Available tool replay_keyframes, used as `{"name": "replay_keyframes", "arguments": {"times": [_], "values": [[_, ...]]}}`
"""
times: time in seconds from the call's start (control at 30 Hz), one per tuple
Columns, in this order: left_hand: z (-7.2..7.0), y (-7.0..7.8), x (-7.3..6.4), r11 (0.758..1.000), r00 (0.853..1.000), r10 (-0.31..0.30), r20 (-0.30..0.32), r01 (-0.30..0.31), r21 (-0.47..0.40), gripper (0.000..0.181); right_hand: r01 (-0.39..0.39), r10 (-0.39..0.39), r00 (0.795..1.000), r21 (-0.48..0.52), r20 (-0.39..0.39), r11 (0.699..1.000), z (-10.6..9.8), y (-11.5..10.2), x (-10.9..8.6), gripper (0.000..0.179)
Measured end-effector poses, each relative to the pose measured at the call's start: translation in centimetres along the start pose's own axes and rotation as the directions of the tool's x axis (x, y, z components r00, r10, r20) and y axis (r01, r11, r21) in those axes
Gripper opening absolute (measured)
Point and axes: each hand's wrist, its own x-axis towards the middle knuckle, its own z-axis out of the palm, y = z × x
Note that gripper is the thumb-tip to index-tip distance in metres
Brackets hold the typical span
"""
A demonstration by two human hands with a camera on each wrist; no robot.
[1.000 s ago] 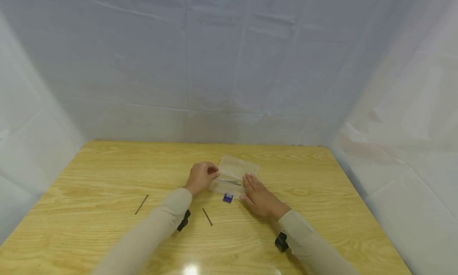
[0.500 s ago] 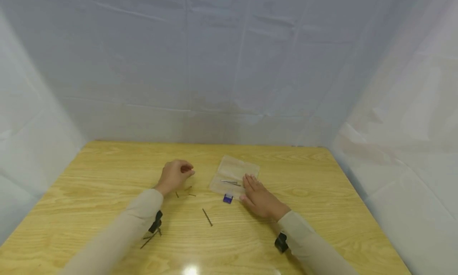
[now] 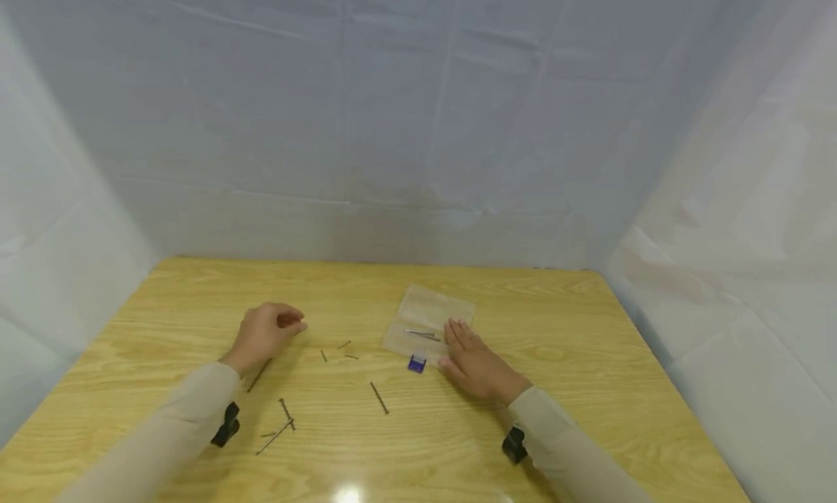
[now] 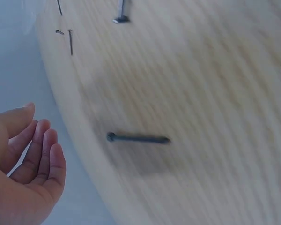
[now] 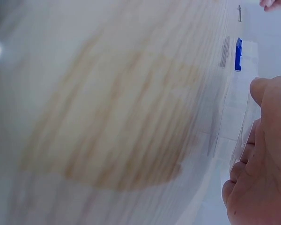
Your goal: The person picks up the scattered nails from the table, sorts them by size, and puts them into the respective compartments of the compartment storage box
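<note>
On the tabletop [image 3: 451, 445] we are listing: one dark nail [image 3: 259, 376], slanting forward, nearside of our left hand [image 3: 264, 334], loosely curled, seemingly empty; right hand [image 3: 479, 361], farther, resting straight-fingered on clear case [image 3: 431, 308].

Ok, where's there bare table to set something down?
Widest: right of the right hand and clear case, out to the table's right edge. Another strip lies beyond the left hand, along the back edge. Crowded: between left sleeve and right hand, with small nails, crossed nails, a lone nail.
</note>
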Motion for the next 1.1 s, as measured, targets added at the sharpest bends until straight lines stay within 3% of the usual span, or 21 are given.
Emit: {"name": "replay_keyframes", "arguments": {"times": [0.33, 0.63, 0.8, 1.1], "values": [[-1.8, -2.5, -4.0, 0.998, 0.999, -0.028, 0.017, 0.027, 0.052, 0.027, 0.036, -0.035, 0.999, 0.02, -0.024, 0.999, 0.0, -0.2, -0.1, 0.063], [-2.4, -4.2, -6.5, 0.992, 0.998, -0.059, 0.009, 0.058, 0.11, 0.029, 0.005, -0.005, 1.0, -0.007, 0.0, 1.0, -0.1, -0.1, -0.1, 0.064], [-2.3, -4.5, -7.4, 0.988, 0.996, -0.09, 0.025, 0.086, 0.128, 0.027, 0.014, -0.014, 1.0, 0.005, -0.01, 1.0, 0.0, 0.1, 0.0, 0.064], [-1.3, -4.3, -8.2, 0.989, 0.995, -0.095, -0.011, 0.096, 0.116, 0.019, -0.007, 0.007, 1.0, -0.011, 0.016, 1.0, 0.0, 0.0, 0.0, 0.064]]}}
